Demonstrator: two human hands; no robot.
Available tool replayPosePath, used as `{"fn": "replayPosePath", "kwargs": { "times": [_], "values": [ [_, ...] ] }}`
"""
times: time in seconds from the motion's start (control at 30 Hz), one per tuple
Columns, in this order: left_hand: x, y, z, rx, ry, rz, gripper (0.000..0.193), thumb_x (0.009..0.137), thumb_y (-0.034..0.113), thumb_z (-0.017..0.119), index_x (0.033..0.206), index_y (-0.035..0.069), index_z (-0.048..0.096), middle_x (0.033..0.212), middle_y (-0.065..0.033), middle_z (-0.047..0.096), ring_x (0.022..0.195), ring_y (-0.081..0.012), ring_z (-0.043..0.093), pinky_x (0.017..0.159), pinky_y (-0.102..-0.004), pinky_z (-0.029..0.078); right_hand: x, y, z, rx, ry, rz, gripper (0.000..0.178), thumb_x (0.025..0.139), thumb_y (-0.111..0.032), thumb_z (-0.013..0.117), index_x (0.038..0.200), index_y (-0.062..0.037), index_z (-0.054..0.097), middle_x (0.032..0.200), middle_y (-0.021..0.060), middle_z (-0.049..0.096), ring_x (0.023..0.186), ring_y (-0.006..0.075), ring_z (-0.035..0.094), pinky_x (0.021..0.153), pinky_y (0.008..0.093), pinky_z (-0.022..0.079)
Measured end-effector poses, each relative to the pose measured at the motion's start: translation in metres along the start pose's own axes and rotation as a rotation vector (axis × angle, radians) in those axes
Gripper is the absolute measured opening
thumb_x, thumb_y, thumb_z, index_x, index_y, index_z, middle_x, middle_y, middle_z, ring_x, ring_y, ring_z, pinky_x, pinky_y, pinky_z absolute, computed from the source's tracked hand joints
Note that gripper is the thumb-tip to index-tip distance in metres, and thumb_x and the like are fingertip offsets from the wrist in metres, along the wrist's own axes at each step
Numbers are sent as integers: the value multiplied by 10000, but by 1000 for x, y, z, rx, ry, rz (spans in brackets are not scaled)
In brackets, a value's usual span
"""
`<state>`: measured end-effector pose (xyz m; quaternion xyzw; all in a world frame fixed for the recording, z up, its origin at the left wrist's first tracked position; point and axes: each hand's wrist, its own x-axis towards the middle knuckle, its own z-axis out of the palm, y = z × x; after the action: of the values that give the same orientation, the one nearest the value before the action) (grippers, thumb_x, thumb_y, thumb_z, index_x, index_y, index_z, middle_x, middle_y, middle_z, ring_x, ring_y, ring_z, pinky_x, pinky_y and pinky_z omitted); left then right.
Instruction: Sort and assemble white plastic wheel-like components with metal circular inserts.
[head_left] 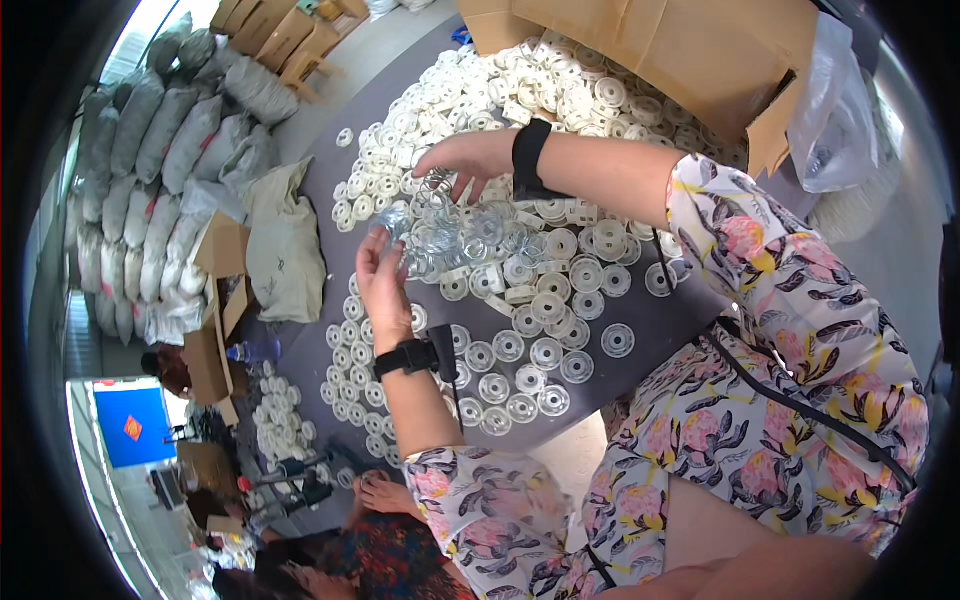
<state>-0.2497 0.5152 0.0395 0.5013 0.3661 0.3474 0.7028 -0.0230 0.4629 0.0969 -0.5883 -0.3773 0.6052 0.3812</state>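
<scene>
A heap of shiny, thin wire coil springs (450,238) lies on white plastic discs in the middle of the table. My left hand (382,280) is at the near left of this heap, its fingertips closed on a clump of springs (393,219). Across from it, my right hand (468,163) curls palm down over the heap's far side, with a coil (436,184) between its thumb and fingers. Both wrists wear black straps. Round white discs with a central hole (546,353) lie flat below the heap, several in rough rows.
A large pile of white plastic parts (440,105) covers the far table, beside an open cardboard box (670,60). Stacked sacks (150,150) stand at the left. A co-worker's hand (385,495) is at the lower left, near a smaller disc pile (285,418).
</scene>
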Motion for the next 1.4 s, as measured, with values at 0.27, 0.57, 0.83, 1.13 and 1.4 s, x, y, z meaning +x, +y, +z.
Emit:
{"fn": "replayPosePath", "kwargs": {
  "times": [0.27, 0.57, 0.83, 1.13, 1.4],
  "values": [
    [32, 27, 47, 114, -293, 186, 422, 843, 63, 543, 1239, -1, 411, 1115, -111, 545, 1014, -172, 530, 874, -317, 437, -27, -43, -23, -640, 218, 16, 608, 800, -142, 392, 1379, -67, 220, 1010, 196, 605, 630, 254, 658, 556, 346, 548],
    [-43, -44, 105, -177, -221, -65, 543, 869, 158, 531, 1326, 27, 270, 1144, -140, 519, 982, -202, 567, 766, -310, 507, -91, 38, -4, 26, 152, -28, 562, 875, -156, 432, 1384, -83, 205, 842, 142, 632, 562, 194, 617, 553, 274, 520],
    [-111, -111, 60, -519, 49, -316, 306, 842, 53, 523, 1136, -10, 463, 972, -89, 577, 794, -153, 594, 676, -278, 508, -103, 116, 55, 70, -144, 201, 572, 861, -117, 415, 1396, -127, 211, 883, 108, 618, 611, 179, 633, 590, 270, 524],
    [-161, -124, 8, -454, 66, -302, 219, 847, 148, 582, 1026, 41, 516, 934, -12, 568, 757, -128, 575, 640, -258, 479, -87, 112, 88, 120, -152, 323, 556, 839, -101, 447, 1368, -118, 275, 864, 108, 641, 550, 157, 616, 493, 245, 509],
    [-149, -114, 18, -693, 180, -327, 282, 880, 246, 532, 1093, 64, 499, 1048, -70, 570, 959, -203, 558, 808, -373, 466, -82, 125, 111, 216, -144, 205, 586, 870, -137, 463, 1399, -165, 210, 1010, 128, 578, 607, 143, 618, 559, 258, 524]
  ]
}}
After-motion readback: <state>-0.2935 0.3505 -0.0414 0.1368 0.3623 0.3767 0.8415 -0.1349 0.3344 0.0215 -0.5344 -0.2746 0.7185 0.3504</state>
